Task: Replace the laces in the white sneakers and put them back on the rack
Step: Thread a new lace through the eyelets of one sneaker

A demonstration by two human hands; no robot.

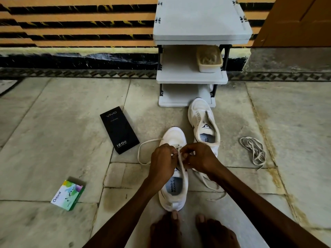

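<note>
Sneaker (176,138) | white, grey-blue insole | cream lace (180,161) trailing both sides

The near sneaker (176,138) and far sneaker (198,111) are showing white with pale blue insoles. The threaded lace (181,162) and loose lace (253,151) are looking off-white. The vivo box (119,130) is showing black, the Odonil box (68,195) green and white, the shoe rack (200,24) pale grey; the wall (71,24) is running in orange and black stripes.
</note>
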